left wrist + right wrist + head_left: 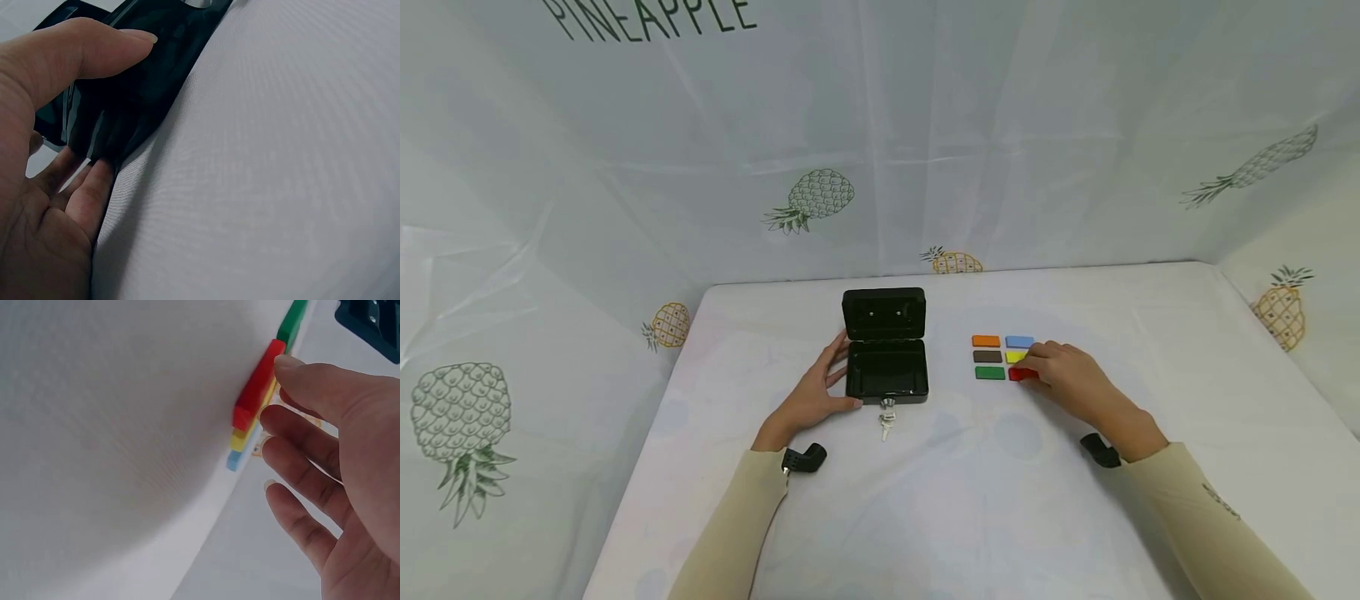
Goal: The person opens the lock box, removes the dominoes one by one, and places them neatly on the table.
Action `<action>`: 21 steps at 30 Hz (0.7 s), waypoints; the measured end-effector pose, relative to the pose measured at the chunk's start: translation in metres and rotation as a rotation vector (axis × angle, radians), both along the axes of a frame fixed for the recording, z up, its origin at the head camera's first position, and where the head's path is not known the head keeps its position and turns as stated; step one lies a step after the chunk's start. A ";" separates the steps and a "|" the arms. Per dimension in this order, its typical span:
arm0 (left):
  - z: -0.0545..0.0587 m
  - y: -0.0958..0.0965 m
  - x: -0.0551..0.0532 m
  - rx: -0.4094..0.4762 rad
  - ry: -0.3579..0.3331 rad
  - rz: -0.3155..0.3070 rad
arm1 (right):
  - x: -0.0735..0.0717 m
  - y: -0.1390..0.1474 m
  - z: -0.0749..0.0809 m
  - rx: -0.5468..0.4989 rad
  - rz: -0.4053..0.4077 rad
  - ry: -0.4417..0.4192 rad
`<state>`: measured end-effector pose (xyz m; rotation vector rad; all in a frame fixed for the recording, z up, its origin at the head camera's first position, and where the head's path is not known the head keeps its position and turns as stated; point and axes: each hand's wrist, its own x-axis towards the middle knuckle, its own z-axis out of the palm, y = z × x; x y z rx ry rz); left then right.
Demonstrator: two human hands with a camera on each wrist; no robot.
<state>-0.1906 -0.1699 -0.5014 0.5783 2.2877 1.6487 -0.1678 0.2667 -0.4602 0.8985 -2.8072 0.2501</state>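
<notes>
A black cash box (pixel 887 371) stands with its lid (pixel 884 315) raised and a key (pixel 887 421) hanging at the front lock. My left hand (pixel 820 396) lies along its left side, fingers (pixel 90 194) against the side wall and thumb across the front corner. My right hand (pixel 1071 379) hovers over a red block (pixel 1019 374). In the right wrist view, the thumb tip overlaps the edge of the red block (pixel 256 387), with the other fingers loosely bent beside it. A yellow block (pixel 1015 357) is partly covered by the right fingers.
A blue block (pixel 1019 342), an orange block (pixel 986 341), a brown block (pixel 987 357) and a green block (pixel 990 373) complete two neat columns right of the box. White cloth covers the table (pixel 925 517). A pineapple-printed curtain (pixel 1000 167) hangs behind it.
</notes>
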 end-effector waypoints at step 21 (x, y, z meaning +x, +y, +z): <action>0.005 -0.001 0.001 -0.017 -0.032 -0.031 | 0.021 0.020 0.023 -0.040 -0.014 0.015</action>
